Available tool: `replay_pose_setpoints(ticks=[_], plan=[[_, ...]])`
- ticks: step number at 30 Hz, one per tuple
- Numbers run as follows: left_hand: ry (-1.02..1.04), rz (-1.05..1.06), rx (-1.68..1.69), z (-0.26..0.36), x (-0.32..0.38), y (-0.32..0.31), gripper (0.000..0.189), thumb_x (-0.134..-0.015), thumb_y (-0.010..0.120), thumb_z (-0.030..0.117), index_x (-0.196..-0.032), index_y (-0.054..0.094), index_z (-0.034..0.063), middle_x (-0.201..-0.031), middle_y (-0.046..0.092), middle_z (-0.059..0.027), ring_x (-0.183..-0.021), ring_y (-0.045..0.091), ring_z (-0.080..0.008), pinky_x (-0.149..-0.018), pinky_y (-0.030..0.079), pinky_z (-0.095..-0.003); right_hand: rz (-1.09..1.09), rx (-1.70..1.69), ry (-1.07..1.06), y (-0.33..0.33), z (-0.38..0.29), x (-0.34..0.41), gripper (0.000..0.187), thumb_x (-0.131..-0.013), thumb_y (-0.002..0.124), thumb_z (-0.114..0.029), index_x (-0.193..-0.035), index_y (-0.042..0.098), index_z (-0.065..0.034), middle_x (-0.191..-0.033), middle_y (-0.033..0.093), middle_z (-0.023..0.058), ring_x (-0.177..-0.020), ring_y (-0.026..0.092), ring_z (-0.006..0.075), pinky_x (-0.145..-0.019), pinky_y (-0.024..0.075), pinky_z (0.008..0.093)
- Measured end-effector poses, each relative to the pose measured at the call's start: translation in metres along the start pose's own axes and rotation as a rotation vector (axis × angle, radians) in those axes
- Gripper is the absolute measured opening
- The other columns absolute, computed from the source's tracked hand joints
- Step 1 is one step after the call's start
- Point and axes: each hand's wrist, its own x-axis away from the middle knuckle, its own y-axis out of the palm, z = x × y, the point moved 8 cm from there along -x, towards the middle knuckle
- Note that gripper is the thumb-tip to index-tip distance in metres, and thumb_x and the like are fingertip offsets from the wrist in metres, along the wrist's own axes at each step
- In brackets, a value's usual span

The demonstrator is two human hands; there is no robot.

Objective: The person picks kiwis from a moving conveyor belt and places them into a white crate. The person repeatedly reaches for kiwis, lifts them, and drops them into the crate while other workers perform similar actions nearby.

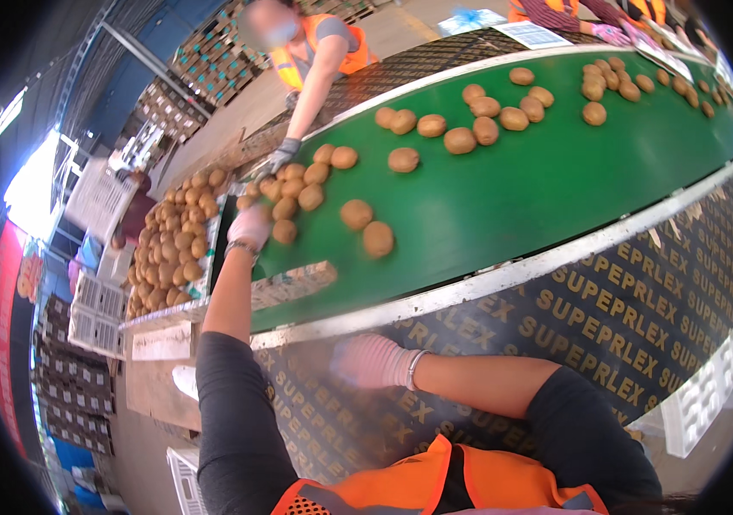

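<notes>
My left hand (250, 226), in a pale pink work glove, reaches over the left end of a green conveyor belt (508, 193). It is against the near side of a cluster of kiwifruit (291, 188); its fingers are blurred, so a grip cannot be made out. Two kiwifruit (366, 226) lie on the belt to the right of that hand. My right hand (373, 362), in a striped pink glove, is above the dark printed plywood board (508, 341) on my side of the belt. Motion blur hides its fingertips.
Opposite me, a co-worker's grey-gloved hand (284, 154) touches the same cluster. Piled kiwifruit (170, 248) fill a tray left of the belt. A short wooden block (295, 283) lies near my left forearm. A white metal rail (456, 291) edges the belt; a white moulded tray (704, 393) stands right.
</notes>
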Motion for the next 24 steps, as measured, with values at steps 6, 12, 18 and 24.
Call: replay_pose_setpoints(ticks=[6, 12, 18, 24], plan=[[0.814, -0.075, -0.024, 0.197, 0.069, 0.024, 0.076, -0.066, 0.073, 0.051, -0.125, 0.052, 0.0092, -0.137, 0.041, -0.0236, -0.126, 0.039, -0.0418, -0.102, 0.036, -0.0484, -0.06, -0.068, 0.074, 0.001, 0.004, 0.0, 0.025, -0.086, 0.052, -0.024, -0.099, 0.064, -0.0071, -0.096, 0.06, 0.0153, -0.093, 0.059, 0.0311, -0.084, 0.047, 0.0418], [0.643, -0.377, -0.238, 0.217, 0.061, 0.056, 0.074, -0.064, 0.074, 0.051, -0.129, 0.05, 0.0231, -0.138, 0.039, -0.0124, -0.135, 0.028, -0.0342, -0.097, 0.032, -0.0633, 0.087, -0.098, -0.001, 0.005, 0.005, -0.001, 0.019, -0.086, 0.052, -0.023, -0.092, 0.061, -0.0069, -0.088, 0.059, 0.0137, -0.082, 0.06, 0.0335, -0.075, 0.0484, 0.0439], [0.419, -0.429, -0.284, 0.113, 0.027, 0.06, 0.073, -0.062, 0.075, 0.04, -0.128, 0.051, 0.0204, -0.135, 0.042, -0.0147, -0.127, 0.038, -0.0351, -0.097, 0.042, -0.0499, -0.003, -0.109, 0.093, -0.002, 0.007, 0.002, 0.021, -0.087, 0.051, -0.024, -0.094, 0.062, -0.0072, -0.091, 0.059, 0.0127, -0.088, 0.06, 0.03, -0.079, 0.0481, 0.0402], [0.209, -0.46, -0.564, -0.001, 0.005, 0.075, 0.083, -0.057, 0.084, 0.025, -0.131, 0.047, 0.0343, -0.142, 0.031, -0.0069, -0.133, 0.027, -0.0316, -0.1, 0.031, -0.0606, 0.013, -0.106, 0.067, -0.001, 0.003, 0.0, 0.019, -0.087, 0.051, -0.024, -0.09, 0.061, -0.0075, -0.088, 0.058, 0.012, -0.085, 0.059, 0.0302, -0.077, 0.0486, 0.0401]])
